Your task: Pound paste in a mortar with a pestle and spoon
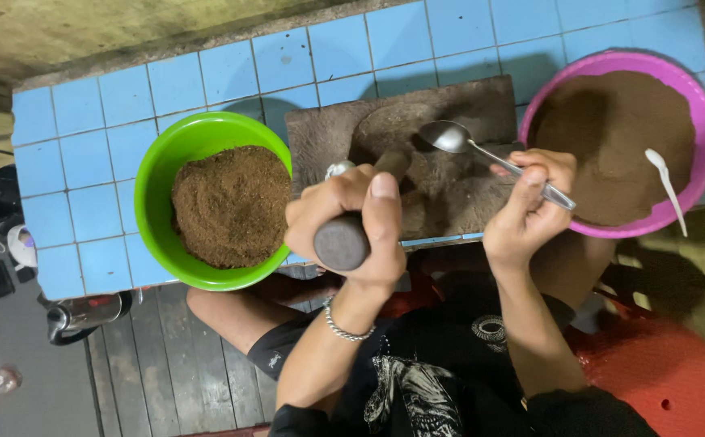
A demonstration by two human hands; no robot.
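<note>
Nearest the camera, one dark round pestle (344, 239) is gripped in the left hand (351, 217), fingers wrapped tightly around it, thumb laid along the top. One metal spoon (490, 154) is pinched by its handle in the right hand (528, 202), its bowl held over one dark stone slab (465, 105), where the pestle's far end also rests. Two bowls are counted: one green bowl (158, 174) of coarse brown powder just left of the slab, one pink bowl (696, 97) of finer brown powder to the right, with one white plastic spoon (666, 186) lying in it. Everything is set on a blue tiled counter (93, 105)
</note>
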